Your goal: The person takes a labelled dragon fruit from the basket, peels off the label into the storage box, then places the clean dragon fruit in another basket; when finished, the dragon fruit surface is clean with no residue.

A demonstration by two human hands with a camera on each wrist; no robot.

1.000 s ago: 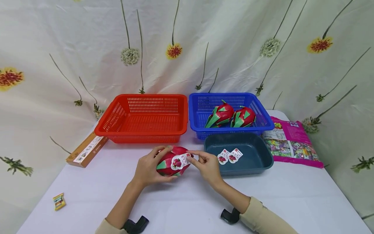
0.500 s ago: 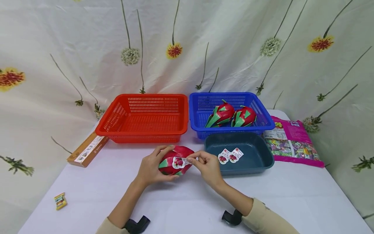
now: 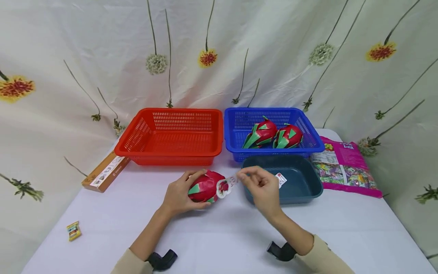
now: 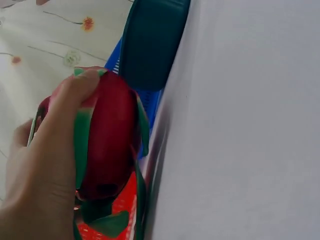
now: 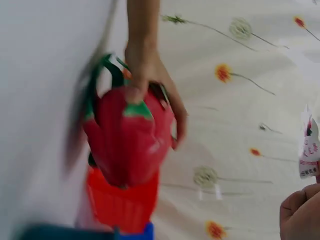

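Note:
A shiny red and green dragon fruit is gripped by my left hand, with the thumb on its near side and the fingers over its far side. The left wrist view shows the same fruit under the thumb. My right hand pinches the end of a white label printed with a dragon fruit picture. From the head the label overlaps the fruit's right end; in the right wrist view this label stands apart from the fruit.
Behind the hands stand a red basket and a blue basket with two dragon fruits. A dark teal tray holds another label, partly hidden by my right hand. A pink candy bag, a brown box and a small wrapped sweet lie around.
My right hand has moved right, drawing the label from the front of the dragon fruit out past its right end. The left hand still holds the fruit in nearly the same place.

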